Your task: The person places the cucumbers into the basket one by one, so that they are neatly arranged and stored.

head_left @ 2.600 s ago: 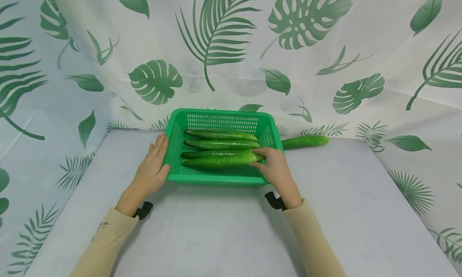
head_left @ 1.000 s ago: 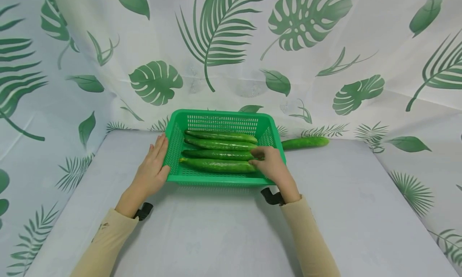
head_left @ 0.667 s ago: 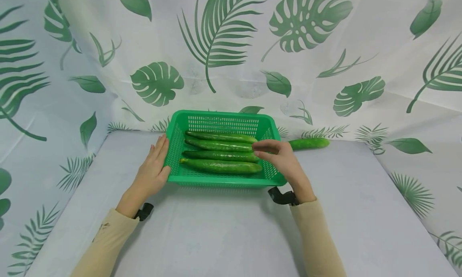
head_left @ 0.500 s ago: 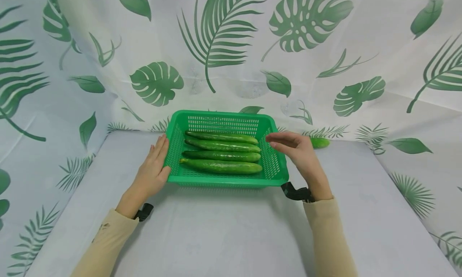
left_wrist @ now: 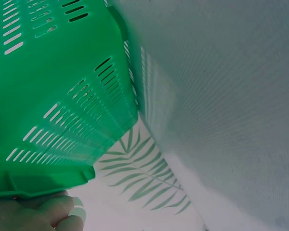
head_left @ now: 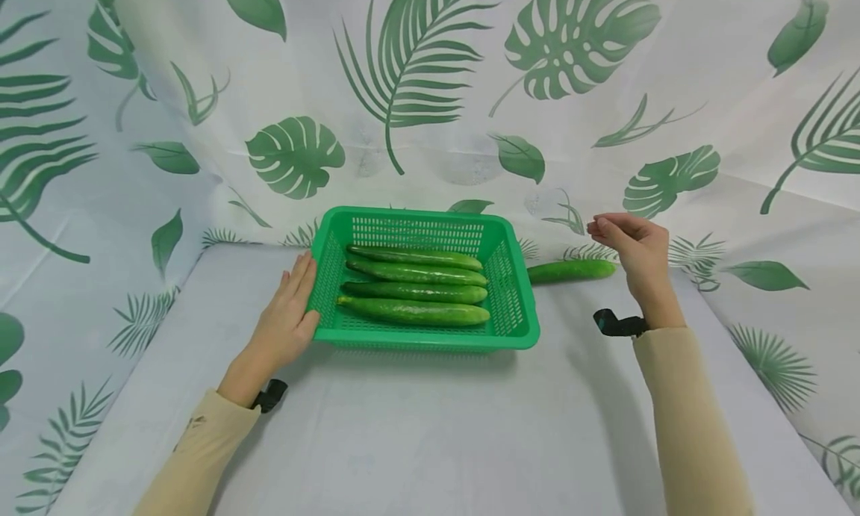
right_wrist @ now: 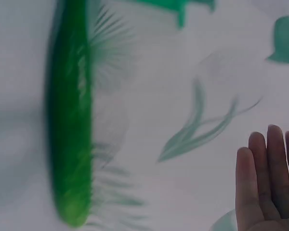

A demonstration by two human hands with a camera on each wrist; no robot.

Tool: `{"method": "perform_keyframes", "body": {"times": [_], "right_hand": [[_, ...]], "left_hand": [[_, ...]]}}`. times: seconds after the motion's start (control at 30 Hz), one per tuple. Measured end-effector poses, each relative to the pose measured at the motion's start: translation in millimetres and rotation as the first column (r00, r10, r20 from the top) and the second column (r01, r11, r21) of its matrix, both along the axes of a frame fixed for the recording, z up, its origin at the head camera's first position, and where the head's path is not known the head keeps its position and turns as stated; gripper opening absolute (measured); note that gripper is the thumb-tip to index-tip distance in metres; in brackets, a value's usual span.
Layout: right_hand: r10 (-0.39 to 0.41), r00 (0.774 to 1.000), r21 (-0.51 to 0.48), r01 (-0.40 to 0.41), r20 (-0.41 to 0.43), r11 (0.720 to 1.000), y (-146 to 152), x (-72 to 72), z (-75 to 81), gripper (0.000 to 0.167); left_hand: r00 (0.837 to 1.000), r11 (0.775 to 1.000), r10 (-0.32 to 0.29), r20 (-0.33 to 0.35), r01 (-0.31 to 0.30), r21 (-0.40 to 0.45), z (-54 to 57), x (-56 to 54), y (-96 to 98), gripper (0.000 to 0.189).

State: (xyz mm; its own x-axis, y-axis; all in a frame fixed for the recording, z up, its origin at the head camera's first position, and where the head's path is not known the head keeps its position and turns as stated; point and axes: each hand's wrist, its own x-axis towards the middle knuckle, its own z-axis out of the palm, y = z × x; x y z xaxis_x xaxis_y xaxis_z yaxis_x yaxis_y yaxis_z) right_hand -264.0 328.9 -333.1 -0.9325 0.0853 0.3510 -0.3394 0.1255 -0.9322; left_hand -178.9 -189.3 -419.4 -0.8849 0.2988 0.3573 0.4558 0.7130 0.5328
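My left hand (head_left: 285, 311) lies against the left side of the green plastic basket (head_left: 430, 343), fingers stretched along its rim; the left wrist view shows the fingers just beneath the rim. Inside the basket several long cucumbers lie side by side, the front cucumber (head_left: 413, 311) with its yellowish tip to the left. One more cucumber (head_left: 571, 271) lies on the table behind the basket's right side, its left end hidden by the basket. Above and right of it my right hand (head_left: 638, 251) is raised with nothing in it, fingers fairly straight in the right wrist view.
A white table (head_left: 430, 434) carries the basket and the loose cucumber near its back edge. Behind and at both sides hangs a white curtain (head_left: 430, 180) printed with green leaves. Each wrist wears a small black camera mount (head_left: 618, 323).
My right hand has let go of the front cucumber in the basket, risen out and moved right past the loose cucumber. That front cucumber shifted slightly. My left hand stayed at the basket.
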Motion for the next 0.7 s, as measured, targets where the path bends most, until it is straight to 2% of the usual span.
{"method": "perform_keyframes", "body": {"times": [0.07, 0.1, 0.17, 0.23, 0.37, 0.47, 0.57, 0.63, 0.7], "right_hand": [[-0.069, 0.996, 0.095, 0.065, 0.048, 0.993, 12, -7.3, -7.4, 0.034], [-0.109, 0.991, 0.166, 0.095, 0.077, 0.982, 17, -10.6, -11.4, 0.035], [-0.177, 0.974, 0.320, 0.125, 0.141, 0.939, 28, -15.6, -20.0, 0.038], [-0.215, 0.954, 0.456, 0.099, 0.209, 0.884, 37, -19.7, -28.9, 0.041], [-0.203, 0.927, 0.612, -0.035, 0.315, 0.790, 50, -27.6, -45.0, 0.043], [-0.169, 0.922, 0.697, -0.135, 0.349, 0.704, 55, -33.3, -54.2, 0.051], [-0.140, 0.928, 0.761, -0.190, 0.346, 0.620, 58, -36.9, -62.4, 0.058], [-0.125, 0.931, 0.780, -0.208, 0.343, 0.590, 60, -38.3, -67.3, 0.058], [-0.102, 0.937, 0.783, -0.215, 0.334, 0.584, 61, -39.2, -71.0, 0.057]], "left_hand": [[1.000, 1.000, 0.001, -0.003, -0.001, -0.003, -0.5, 0.1, -0.1, 0.071], [1.000, 1.000, 0.001, -0.005, -0.001, -0.004, -0.8, 0.1, -0.2, 0.071], [1.000, 1.000, 0.002, -0.008, -0.002, -0.005, -1.3, 0.0, -0.3, 0.071], [1.000, 1.000, 0.001, -0.010, -0.001, -0.008, -2.0, 0.0, -0.4, 0.071], [1.000, 1.000, 0.000, -0.011, 0.000, -0.009, -2.9, 0.0, -0.8, 0.072], [1.000, 1.000, 0.001, -0.015, -0.001, -0.008, -3.4, -0.5, -1.2, 0.072], [1.000, 1.000, 0.002, -0.015, -0.002, -0.010, -3.5, -1.2, -1.4, 0.072], [1.000, 1.000, 0.003, -0.013, -0.003, -0.008, -3.0, -1.1, -1.3, 0.072], [1.000, 1.000, 0.003, -0.010, -0.003, -0.009, -2.5, -1.2, -1.1, 0.072]]}}
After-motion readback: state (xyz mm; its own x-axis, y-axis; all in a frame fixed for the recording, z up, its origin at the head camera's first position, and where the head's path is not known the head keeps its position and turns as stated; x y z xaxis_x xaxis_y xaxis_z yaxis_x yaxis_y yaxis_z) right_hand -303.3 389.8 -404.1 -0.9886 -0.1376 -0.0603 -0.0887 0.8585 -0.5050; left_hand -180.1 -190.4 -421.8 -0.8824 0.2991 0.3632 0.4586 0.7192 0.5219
